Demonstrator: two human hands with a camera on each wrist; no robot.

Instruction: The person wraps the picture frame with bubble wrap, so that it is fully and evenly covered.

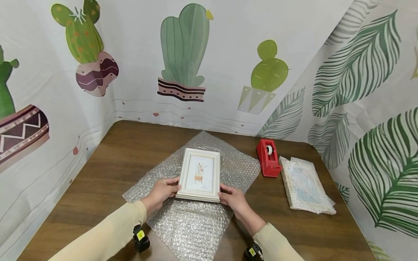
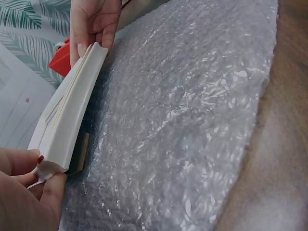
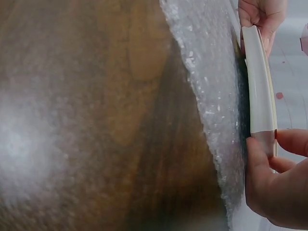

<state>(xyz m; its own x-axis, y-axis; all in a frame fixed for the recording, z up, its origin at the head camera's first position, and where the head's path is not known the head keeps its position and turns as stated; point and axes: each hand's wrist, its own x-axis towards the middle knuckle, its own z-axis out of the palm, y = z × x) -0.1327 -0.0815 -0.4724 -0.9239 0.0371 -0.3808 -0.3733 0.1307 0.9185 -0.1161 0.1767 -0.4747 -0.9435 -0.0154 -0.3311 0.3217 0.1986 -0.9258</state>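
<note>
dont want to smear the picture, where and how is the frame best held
I'd grip the frame by its side edges near the lower corners, coming from left and right, as the left hand and right hand do now: thumbs on the white border, fingers beneath. That border surrounds the picture, and the near edge looks raised off the bubble wrap, which should leave room underneath.

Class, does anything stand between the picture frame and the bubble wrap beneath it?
Nothing visible does: left hand and right hand hold the picture frame over the bubble wrap; the red tape dispenser stands aside.
</note>
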